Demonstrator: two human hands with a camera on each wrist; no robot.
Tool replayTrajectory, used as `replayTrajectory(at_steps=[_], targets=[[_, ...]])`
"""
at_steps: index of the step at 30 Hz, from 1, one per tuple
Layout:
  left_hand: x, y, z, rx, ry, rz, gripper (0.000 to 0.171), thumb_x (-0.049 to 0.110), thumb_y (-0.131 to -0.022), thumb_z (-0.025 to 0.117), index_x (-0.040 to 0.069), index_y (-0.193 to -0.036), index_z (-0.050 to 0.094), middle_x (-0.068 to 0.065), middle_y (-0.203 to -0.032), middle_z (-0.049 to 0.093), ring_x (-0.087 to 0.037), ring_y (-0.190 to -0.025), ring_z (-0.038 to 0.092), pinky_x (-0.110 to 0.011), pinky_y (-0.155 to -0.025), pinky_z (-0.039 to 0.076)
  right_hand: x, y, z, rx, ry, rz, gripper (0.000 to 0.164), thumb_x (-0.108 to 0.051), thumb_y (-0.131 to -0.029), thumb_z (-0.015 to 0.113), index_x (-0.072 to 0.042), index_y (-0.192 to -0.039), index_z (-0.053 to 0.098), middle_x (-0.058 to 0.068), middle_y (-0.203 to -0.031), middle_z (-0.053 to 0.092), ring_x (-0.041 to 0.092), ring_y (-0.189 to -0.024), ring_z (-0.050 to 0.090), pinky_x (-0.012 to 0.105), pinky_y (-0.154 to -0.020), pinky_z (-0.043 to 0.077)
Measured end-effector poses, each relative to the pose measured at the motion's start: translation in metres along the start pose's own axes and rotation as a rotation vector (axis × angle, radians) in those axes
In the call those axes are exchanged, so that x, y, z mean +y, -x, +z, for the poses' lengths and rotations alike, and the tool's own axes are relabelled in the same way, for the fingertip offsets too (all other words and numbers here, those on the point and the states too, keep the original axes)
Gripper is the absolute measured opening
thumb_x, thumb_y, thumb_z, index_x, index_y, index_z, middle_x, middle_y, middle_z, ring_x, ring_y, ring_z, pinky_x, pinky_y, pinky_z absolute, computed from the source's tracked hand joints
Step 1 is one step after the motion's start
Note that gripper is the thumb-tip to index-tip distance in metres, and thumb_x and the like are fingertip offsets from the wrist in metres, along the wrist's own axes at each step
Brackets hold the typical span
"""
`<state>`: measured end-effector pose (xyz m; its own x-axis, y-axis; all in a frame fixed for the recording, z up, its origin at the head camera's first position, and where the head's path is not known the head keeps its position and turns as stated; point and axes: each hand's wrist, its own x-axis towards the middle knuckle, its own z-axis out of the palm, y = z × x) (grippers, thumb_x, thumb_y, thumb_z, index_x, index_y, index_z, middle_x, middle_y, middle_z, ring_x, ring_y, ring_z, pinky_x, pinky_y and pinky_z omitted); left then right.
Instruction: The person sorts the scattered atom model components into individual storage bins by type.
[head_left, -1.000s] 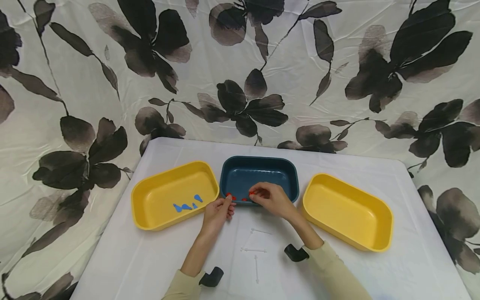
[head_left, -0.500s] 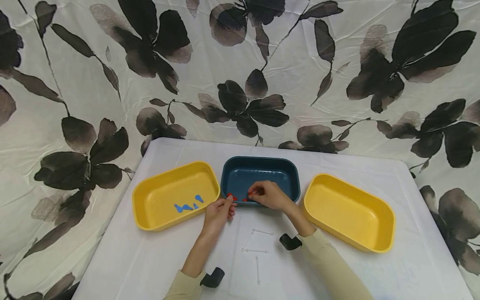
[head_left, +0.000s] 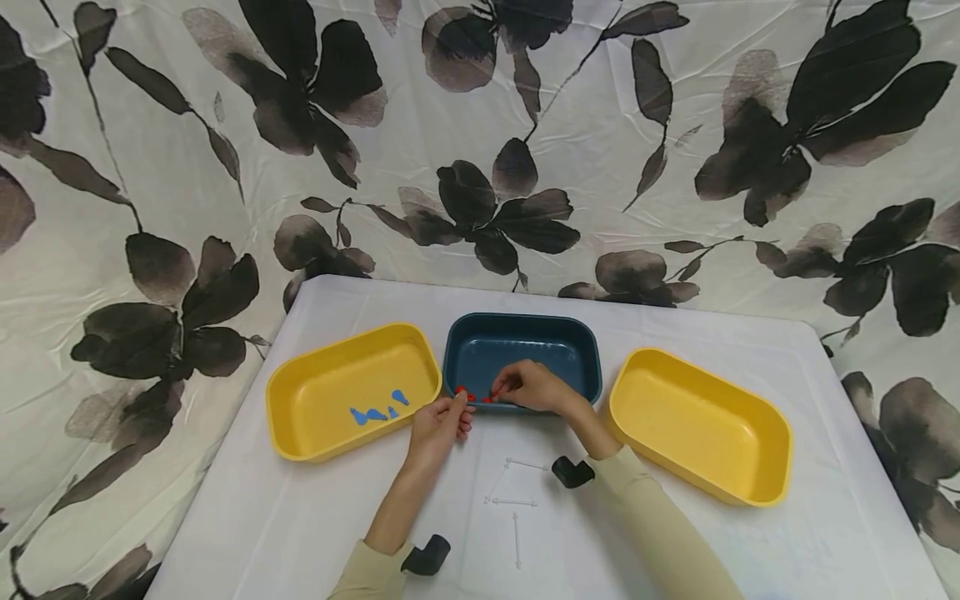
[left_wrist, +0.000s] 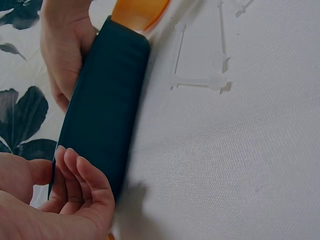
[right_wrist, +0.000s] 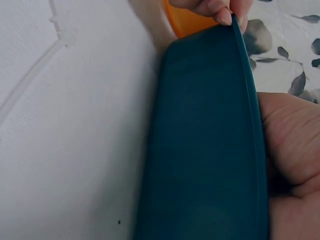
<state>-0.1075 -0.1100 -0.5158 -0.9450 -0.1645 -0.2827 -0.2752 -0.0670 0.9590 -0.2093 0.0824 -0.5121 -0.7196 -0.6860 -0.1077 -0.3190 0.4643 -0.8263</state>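
Observation:
A dark teal tray (head_left: 525, 342) sits in the middle of the table. My left hand (head_left: 437, 427) pinches its near rim at the left corner, thumb inside and fingers curled outside, as the left wrist view also shows. Over the tray's near side, my right hand (head_left: 536, 388) holds a small red piece (head_left: 494, 394) between thumb and fingertips. Other small red pieces (head_left: 471, 397) lie along the near inner edge, beside the left thumb. Their exact kind is too small to tell. In the right wrist view the tray wall (right_wrist: 205, 135) hides the right fingertips.
Left of the teal tray stands a yellow tray (head_left: 322, 375) with several blue flat pieces (head_left: 376, 414) in it. Another yellow tray (head_left: 693, 408) stands to the right. Thin clear rods (head_left: 514, 502) lie on the white table in front. A floral cloth (head_left: 465, 117) hangs behind.
My right hand has moved a little left along the teal tray's near side, still pinching the red piece. The left hand stays at the rim.

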Motion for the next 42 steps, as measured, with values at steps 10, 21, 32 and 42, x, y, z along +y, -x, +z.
replayTrajectory(at_steps=[10,21,32,42], targets=[[-0.001,0.0,0.002,0.005,-0.008,-0.004,0.036,0.022,-0.106,0.06,-0.011,-0.097,0.07,-0.004,-0.073,0.064,-0.012,-0.062,0.058,-0.018,-0.057,0.052,-0.012,0.003,-0.005,-0.037,-0.015,0.105,0.011,-0.007,-0.097,0.07,0.001,-0.104,0.074,0.004,-0.091,0.071,0.011,-0.081,0.058,0.023,-0.076,0.05],[0.0,0.002,0.002,0.005,0.013,-0.017,0.036,0.021,-0.106,0.06,-0.012,-0.098,0.07,-0.007,-0.074,0.064,-0.012,-0.064,0.057,-0.019,-0.058,0.052,-0.013,0.012,-0.009,-0.021,0.021,0.075,0.015,-0.009,-0.101,0.064,-0.001,-0.107,0.075,0.005,-0.102,0.074,0.012,-0.091,0.063,0.029,-0.086,0.053],[-0.001,0.004,0.002,-0.021,0.044,-0.05,0.045,0.029,-0.106,0.059,-0.015,-0.106,0.067,-0.012,-0.085,0.067,-0.013,-0.071,0.059,-0.02,-0.064,0.055,-0.011,0.029,-0.014,0.078,0.051,0.012,0.012,-0.011,-0.1,0.067,-0.002,-0.105,0.073,0.003,-0.093,0.072,0.011,-0.083,0.062,0.027,-0.08,0.053],[0.002,0.01,0.002,-0.034,0.03,-0.024,0.039,0.023,-0.107,0.059,-0.016,-0.111,0.066,-0.011,-0.086,0.066,-0.012,-0.071,0.06,-0.018,-0.064,0.055,-0.011,0.046,-0.015,0.169,0.025,-0.011,0.01,-0.009,-0.099,0.068,-0.002,-0.105,0.071,0.004,-0.091,0.069,0.014,-0.081,0.062,0.026,-0.077,0.055]])
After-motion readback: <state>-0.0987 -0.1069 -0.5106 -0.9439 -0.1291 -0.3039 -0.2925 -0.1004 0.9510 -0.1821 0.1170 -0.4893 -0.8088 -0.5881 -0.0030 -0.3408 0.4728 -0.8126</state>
